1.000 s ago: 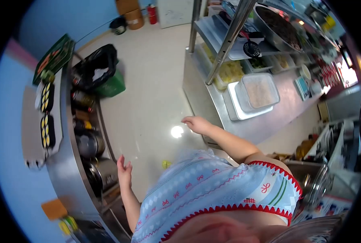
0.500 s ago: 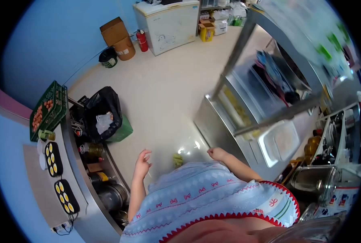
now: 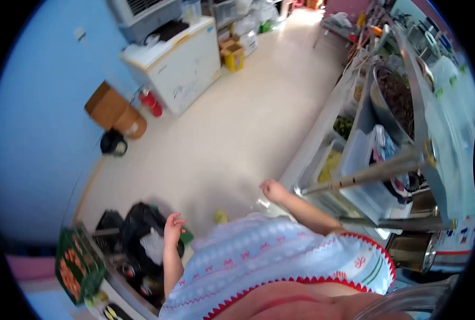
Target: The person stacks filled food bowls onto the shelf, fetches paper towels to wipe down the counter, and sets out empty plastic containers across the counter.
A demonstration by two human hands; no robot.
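My left hand hangs in the air with its fingers apart and nothing in it. Just below it is a black-bagged trash bin with a white plastic bag inside. My right hand is loosely closed in a fist, and no object shows in it. It is held out beside the metal counter and rack. Between the hands, the light-blue apron covers my front, and a yellow-green shoe tip shows beyond its hem.
On the left are a green crate of eggs and part of a black egg pan. Ahead stand a white chest freezer, a fire extinguisher, a cardboard box and a yellow box. Shelving with tubs lines the right.
My view has swung and moved forward; more of the floor ahead and the far doorway show. The bin and egg crate sit lower in view. Both hands keep about the same pose.
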